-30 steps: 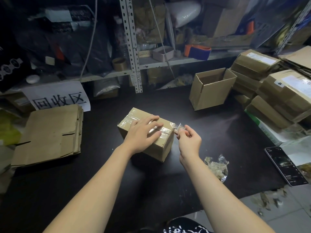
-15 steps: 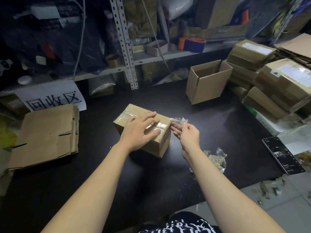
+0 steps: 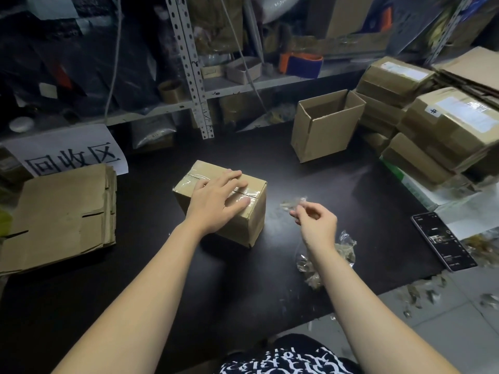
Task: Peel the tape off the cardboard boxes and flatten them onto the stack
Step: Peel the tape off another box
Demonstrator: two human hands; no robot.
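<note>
On the black table, my left hand presses flat on the taped box; my right hand, well apart, pinches a torn tape scrap. Tape covers the seam, and pulling thin slivers could shred it or leave it stuck to me

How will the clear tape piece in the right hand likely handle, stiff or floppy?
Probably floppy and very light: the tape piece looks crumpled where the right hand pinches it. Likely sticky, too: the tape scraps nearby lie clumped together.
</note>
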